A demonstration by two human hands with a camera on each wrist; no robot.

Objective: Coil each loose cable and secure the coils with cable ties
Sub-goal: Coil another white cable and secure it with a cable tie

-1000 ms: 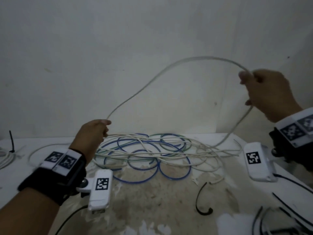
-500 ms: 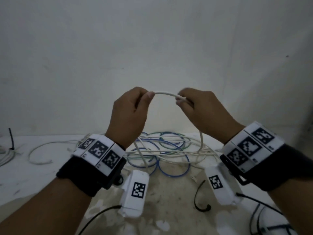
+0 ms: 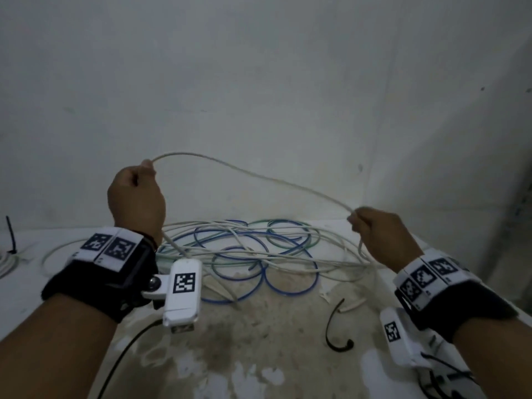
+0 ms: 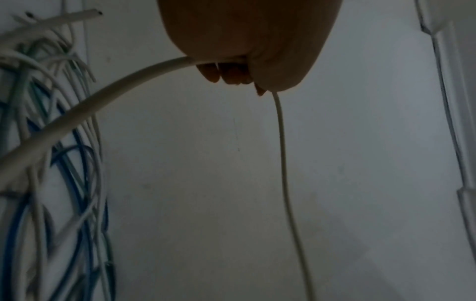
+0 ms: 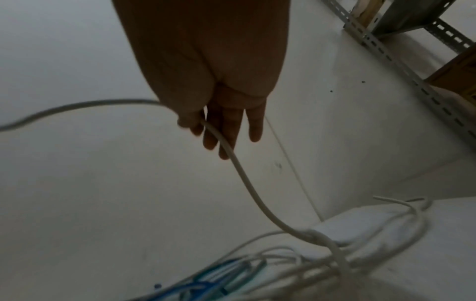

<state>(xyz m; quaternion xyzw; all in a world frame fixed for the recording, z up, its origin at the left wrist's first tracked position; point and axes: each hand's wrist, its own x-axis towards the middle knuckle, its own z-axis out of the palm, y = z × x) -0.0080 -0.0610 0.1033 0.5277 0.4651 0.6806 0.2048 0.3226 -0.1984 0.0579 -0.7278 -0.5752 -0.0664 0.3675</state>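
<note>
A white cable [image 3: 244,171] arcs through the air between my two hands. My left hand [image 3: 136,194] is raised in a fist and grips one part of it; its curled fingers [image 4: 226,75] close over the cable [image 4: 77,114]. My right hand [image 3: 380,234] is lower at the right, and its thumb pinches the cable [image 5: 244,177] against the fingers [image 5: 226,130]. From both hands the cable drops into a tangle of white, blue and green cables [image 3: 239,249] on the white table [image 3: 331,226]. A curved black cable tie [image 3: 335,326] lies near the front right.
A pale wall rises close behind the table. At the far left a black tie [image 3: 10,234] stands up beside a coiled white cable [image 3: 5,260]. More black ties [image 3: 437,381] lie at the lower right. Slotted metal shelving [image 5: 386,51] stands beyond the right corner.
Half a second ago both hands met at the centre holding a short piece of cable. They have since drawn apart, the left up and leftward, the right down and rightward, with a long span between them.
</note>
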